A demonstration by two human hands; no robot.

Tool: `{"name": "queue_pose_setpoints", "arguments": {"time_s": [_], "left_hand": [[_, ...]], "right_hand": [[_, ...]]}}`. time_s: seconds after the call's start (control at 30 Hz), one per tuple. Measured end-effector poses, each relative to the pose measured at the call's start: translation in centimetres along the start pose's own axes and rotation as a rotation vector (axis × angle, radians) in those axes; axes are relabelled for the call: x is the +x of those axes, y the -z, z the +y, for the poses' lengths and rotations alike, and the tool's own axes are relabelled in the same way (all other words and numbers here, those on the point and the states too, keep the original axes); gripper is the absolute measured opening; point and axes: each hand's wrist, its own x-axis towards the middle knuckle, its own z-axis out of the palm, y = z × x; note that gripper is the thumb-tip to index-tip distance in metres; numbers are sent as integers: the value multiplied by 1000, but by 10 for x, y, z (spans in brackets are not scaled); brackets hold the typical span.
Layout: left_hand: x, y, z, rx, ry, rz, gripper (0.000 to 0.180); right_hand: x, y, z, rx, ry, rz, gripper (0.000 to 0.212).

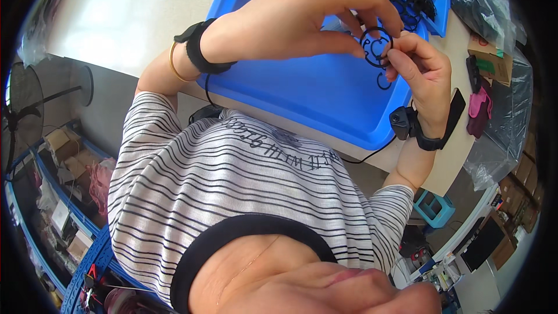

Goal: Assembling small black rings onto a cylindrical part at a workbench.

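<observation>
Black ring (376, 28) looks light, maybe stiff; left hand (302, 20) and right hand (427, 75) pinch its rim, the best spot.

The person wore a white short-sleeved shirt (232, 192) with thin black stripes and a broad black neckband (256, 224); dark lettering (273, 150) crossed its chest. A fine chain (247, 266) lay at the neck. The left wrist bore a black strap (207, 49) and gold-coloured bangle (172, 64); the right, a black band (429, 143) with a small dark block (400, 121).
</observation>
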Motion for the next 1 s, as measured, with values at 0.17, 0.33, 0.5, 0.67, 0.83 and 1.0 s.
{"name": "queue_pose_setpoints", "arguments": {"time_s": [0.17, 0.33, 0.5, 0.67, 0.83, 1.0], "left_hand": [[0, -8, -6, 386, -243, 22, 39], [2, -9, -41, 134, -282, -5, 49], [7, 7, -30, 346, -221, -54, 48], [5, 12, -48, 255, -137, 8, 52], [5, 16, -50, 289, 6, -91, 57], [7, 16, -51, 176, 88, -110, 57]], "right_hand": [[2, 1, 3, 26, -26, -10, 16], [5, 3, 18, 59, -12, -19, 14], [7, 8, 20, -25, -24, 5, 12], [4, 16, 18, -33, 58, 74, 10], [3, 22, 17, -61, 93, 48, 10], [3, 21, 17, -55, 82, 46, 10]]}}
